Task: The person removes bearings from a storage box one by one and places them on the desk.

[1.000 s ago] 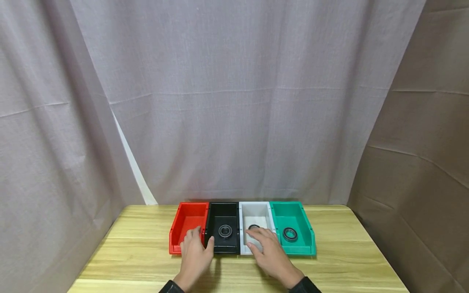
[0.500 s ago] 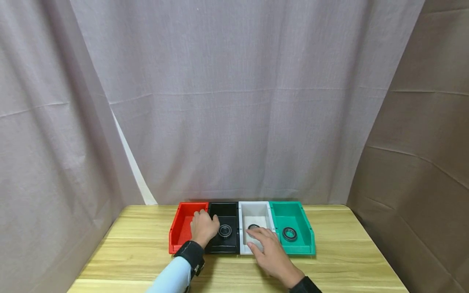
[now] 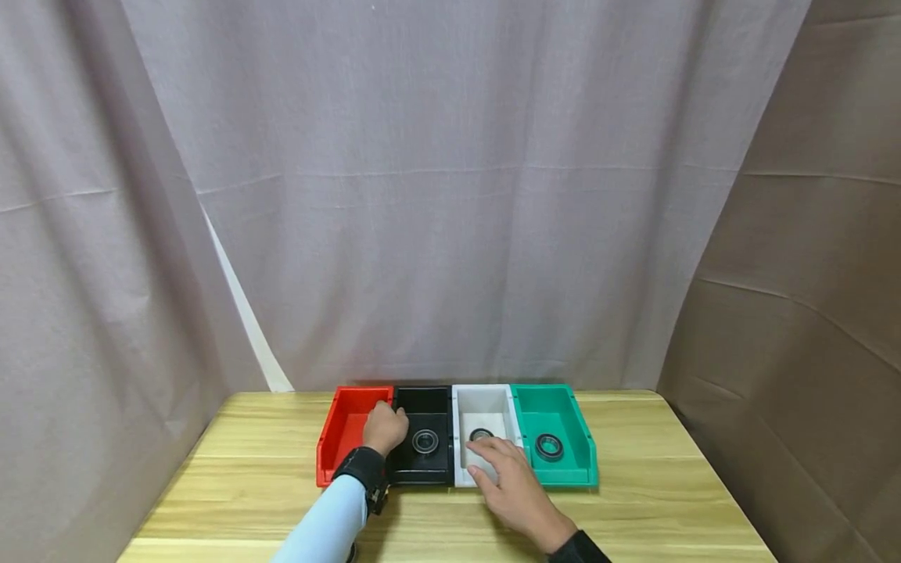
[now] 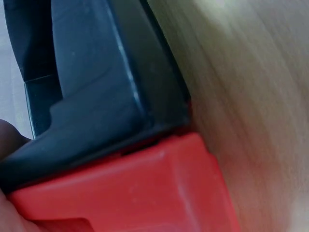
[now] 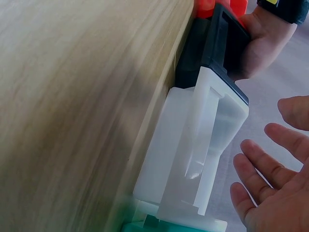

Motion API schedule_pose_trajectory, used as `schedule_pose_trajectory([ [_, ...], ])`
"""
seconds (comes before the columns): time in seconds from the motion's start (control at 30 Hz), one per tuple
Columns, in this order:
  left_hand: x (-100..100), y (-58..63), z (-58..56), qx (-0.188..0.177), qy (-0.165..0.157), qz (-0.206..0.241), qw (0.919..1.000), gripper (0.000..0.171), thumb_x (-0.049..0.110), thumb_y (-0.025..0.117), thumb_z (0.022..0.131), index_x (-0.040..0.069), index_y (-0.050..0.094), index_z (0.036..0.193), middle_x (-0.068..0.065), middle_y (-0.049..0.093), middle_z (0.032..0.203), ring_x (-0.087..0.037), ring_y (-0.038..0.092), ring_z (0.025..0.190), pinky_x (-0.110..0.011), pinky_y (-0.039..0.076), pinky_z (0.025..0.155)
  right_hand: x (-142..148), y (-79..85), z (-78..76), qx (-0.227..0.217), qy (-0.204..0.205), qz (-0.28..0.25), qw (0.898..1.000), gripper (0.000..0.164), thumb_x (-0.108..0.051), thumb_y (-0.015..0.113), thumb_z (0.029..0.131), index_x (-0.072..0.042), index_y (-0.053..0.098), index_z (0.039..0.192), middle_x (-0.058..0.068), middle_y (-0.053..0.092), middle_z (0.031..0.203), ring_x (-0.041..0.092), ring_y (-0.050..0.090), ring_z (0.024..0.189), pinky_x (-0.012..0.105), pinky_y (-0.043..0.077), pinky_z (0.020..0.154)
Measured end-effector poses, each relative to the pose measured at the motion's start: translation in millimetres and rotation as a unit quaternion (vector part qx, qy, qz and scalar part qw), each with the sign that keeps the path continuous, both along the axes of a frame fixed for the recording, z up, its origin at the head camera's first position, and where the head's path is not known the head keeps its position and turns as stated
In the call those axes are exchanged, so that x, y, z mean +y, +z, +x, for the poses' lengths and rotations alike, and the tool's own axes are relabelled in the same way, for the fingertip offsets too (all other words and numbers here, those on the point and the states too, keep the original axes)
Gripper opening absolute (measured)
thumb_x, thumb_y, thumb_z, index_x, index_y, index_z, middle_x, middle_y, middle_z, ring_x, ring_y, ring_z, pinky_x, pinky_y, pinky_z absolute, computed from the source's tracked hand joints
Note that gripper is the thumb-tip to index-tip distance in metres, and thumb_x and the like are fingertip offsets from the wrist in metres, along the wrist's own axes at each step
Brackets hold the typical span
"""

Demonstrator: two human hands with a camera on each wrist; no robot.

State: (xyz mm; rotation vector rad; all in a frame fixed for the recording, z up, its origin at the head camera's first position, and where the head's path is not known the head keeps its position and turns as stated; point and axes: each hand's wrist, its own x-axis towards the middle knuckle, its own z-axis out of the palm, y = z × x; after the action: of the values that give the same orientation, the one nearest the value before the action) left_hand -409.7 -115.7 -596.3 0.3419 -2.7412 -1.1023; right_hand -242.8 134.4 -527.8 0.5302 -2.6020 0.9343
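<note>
while left hand (image 3: 385,428) pinches the meeting rims of red bin (image 3: 342,439) and black bin (image 3: 421,411), right hand (image 3: 516,485), empty, fingers spread, at white bin (image 3: 484,407)

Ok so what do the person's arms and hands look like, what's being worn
The left hand and right hand are bare. The left sleeve is pale blue, with a black wristband showing a small yellow mark. The right wristband is black too; the right sleeve is out of view.
</note>
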Motion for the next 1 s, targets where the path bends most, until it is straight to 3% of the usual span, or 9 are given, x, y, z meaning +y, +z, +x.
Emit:
schedule_pose_trajectory([
  [0.13, -3, -5.4, -5.5, -0.008, -0.004, 0.008, 0.9999, 0.038, 0.030, 0.063, 0.102, -0.006, 0.066, 0.110, -0.022, 0.074, 0.100, -0.037, 0.067, 0.084, -0.049, 0.057, 0.074, -1, 0.6, -0.4, -0.010, 0.000, -0.003, 1.000, 0.033, -0.017, 0.072, 0.101, -0.011, 0.075, 0.134, 0.000, 0.072, 0.131, 0.025, 0.064, 0.127, 0.055, 0.048, 0.110],
  [0.3, -3, -2.4, -3.7, -0.027, 0.000, 0.031, 0.9992, 0.036, 0.032, 0.063, 0.103, -0.003, 0.068, 0.107, -0.015, 0.072, 0.089, -0.029, 0.063, 0.076, -0.038, 0.050, 0.065, -3, 1.5, -1.2, -0.008, 0.003, -0.003, 1.000, 0.033, -0.017, 0.072, 0.101, -0.011, 0.075, 0.133, -0.002, 0.072, 0.131, 0.024, 0.064, 0.126, 0.054, 0.048, 0.110],
  [1.0, -1, 10.8, 9.7, -0.024, 0.017, 0.052, 0.9982, 0.036, 0.033, 0.063, 0.103, -0.003, 0.070, 0.104, -0.016, 0.071, 0.091, -0.032, 0.064, 0.081, -0.043, 0.052, 0.069, -10, -0.3, 0.1, -0.002, 0.005, -0.003, 1.000, 0.033, -0.016, 0.071, 0.101, -0.014, 0.075, 0.134, 0.000, 0.072, 0.131, 0.026, 0.065, 0.127, 0.055, 0.048, 0.110],
])
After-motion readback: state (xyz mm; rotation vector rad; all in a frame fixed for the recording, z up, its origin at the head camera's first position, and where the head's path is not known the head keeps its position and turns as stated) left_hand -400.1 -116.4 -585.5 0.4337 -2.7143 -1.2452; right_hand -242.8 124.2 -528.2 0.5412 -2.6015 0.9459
